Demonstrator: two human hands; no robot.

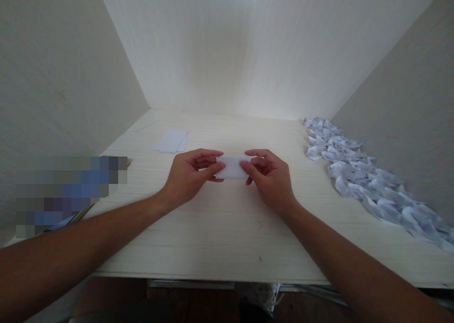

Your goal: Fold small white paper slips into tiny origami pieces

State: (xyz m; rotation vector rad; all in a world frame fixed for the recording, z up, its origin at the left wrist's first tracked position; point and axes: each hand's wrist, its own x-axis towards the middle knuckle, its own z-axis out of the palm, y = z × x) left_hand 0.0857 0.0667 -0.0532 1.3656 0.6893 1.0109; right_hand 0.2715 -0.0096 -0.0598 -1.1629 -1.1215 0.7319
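A small white rectangle of paper (232, 167) is held up over the middle of the tabletop, its long side running left to right. My left hand (194, 170) pinches its left end, thumb on the near face and fingers behind. At the right end, my right hand (268, 174) grips it the same way. Whether the paper is one layer or folded I cannot tell. Beyond my left hand, a few flat white paper sheets (172, 141) lie overlapping on the table.
Many folded white paper pieces (376, 181) lie in rows along the right wall. A blurred-out object (71, 195) rests at the left edge. The pale wooden tabletop (220, 238) is enclosed by panels at the left, back (227, 53) and right; its front edge is near me.
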